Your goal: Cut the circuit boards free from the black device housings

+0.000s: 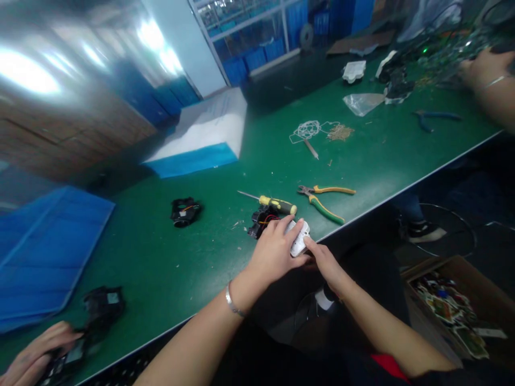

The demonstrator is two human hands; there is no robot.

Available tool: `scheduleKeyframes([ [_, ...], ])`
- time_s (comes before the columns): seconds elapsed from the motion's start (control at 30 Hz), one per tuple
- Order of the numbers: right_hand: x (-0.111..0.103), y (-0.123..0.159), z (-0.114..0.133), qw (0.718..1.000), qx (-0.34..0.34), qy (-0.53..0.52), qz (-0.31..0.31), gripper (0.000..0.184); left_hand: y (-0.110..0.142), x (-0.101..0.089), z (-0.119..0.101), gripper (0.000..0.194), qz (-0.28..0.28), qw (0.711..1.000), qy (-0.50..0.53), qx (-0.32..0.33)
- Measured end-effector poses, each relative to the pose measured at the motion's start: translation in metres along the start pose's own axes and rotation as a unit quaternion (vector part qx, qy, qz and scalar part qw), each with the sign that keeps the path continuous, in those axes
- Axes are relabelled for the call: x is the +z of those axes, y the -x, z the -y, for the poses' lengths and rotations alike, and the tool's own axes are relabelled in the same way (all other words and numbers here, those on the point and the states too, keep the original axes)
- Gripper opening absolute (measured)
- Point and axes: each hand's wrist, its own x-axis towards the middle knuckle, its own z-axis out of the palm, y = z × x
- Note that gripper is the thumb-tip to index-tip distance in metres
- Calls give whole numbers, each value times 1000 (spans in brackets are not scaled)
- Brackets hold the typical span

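Near the front edge of the green table, my left hand (276, 247) grips a small white plastic casing (298, 239), its fingers over the top. My right hand (326, 264) holds the same casing from the right side, thumb pressed on it. Touching or just behind my left fingers is a black plastic part with red wires (262, 220). Beyond it lies a yellow and black screwdriver (277, 204), its tip pointing left. To the right rest pliers with yellow and green handles (326, 201), jaws apart. What my fingertips touch under the casing is hidden.
Another black part (185, 211) sits on the green table (217, 257) to the left. A white cord bundle (309, 130) lies farther back. Co-workers' hands show at lower left (48, 346) and upper right (488, 69). A scrap-filled box (454, 316) stands below right.
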Motion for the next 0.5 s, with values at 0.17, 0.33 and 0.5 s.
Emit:
scheduleKeyframes([
  [0.17,-17,26,21,996,-39,44,66,63,-2,-23,5,49,-60,961,258,-73],
  [0.33,-8,38,60,961,-251,93,-74,36,1,-46,11,51,-109,804,537,-231],
  [0.5,23,20,89,901,-382,197,-63,42,6,-49,9,48,-127,719,625,-276],
])
